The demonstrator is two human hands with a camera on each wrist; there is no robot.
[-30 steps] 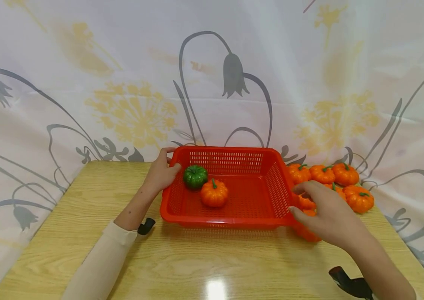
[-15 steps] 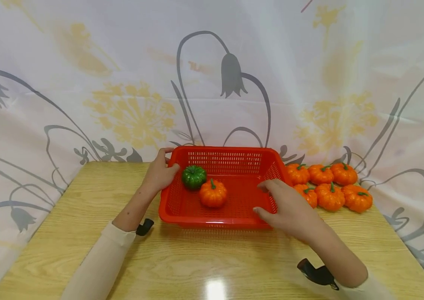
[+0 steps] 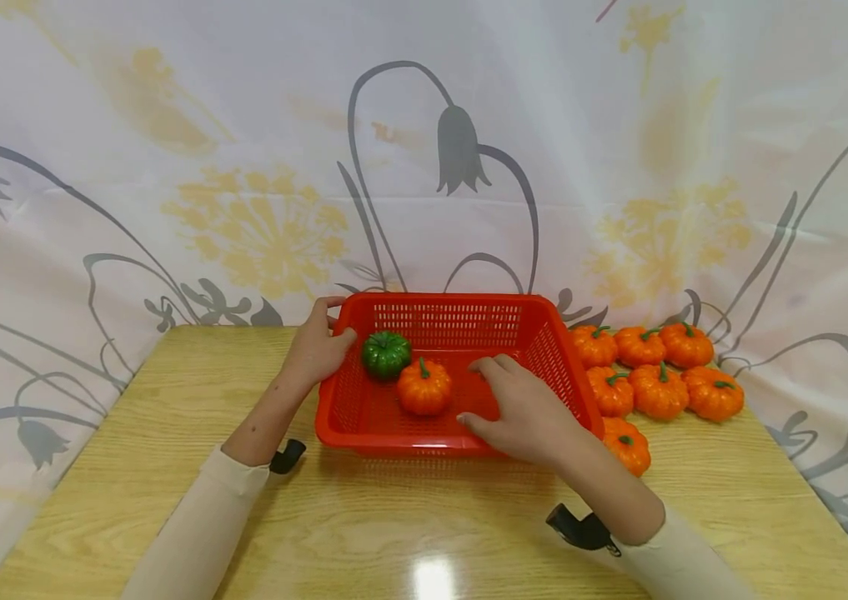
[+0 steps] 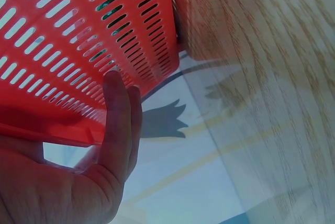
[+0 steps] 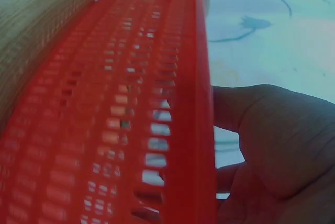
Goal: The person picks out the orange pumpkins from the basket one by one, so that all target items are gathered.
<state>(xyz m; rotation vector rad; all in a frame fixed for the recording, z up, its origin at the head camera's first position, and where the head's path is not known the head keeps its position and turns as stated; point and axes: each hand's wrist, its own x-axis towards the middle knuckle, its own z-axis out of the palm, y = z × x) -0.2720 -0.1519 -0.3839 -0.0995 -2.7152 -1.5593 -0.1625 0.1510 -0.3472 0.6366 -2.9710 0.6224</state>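
A red plastic basket (image 3: 424, 446) with slotted walls sits on the table. Inside it, towards the left, are a green pumpkin (image 3: 386, 355) and, just in front and to its right, an orange pumpkin (image 3: 424, 387). My left hand (image 3: 316, 346) grips the basket's left rim, thumb over the edge; in the left wrist view its fingers (image 4: 119, 124) lie along the outside of the wall. My right hand (image 3: 524, 408) reaches over the front rim into the basket, thumb and fingers spread, right of the orange pumpkin and apart from it. Nothing is in that hand.
Several orange pumpkins (image 3: 659, 392) stand in rows right of the basket, with a single orange pumpkin (image 3: 626, 446) nearer the front. The wooden table (image 3: 363, 533) ends at a flower-patterned cloth (image 3: 258, 167) behind. Dark camera mounts (image 3: 581, 529) stick out at the wrists.
My right hand has moved left from above the pumpkins at the basket's right side to inside the basket, near the orange pumpkin. The left hand stays on the rim.
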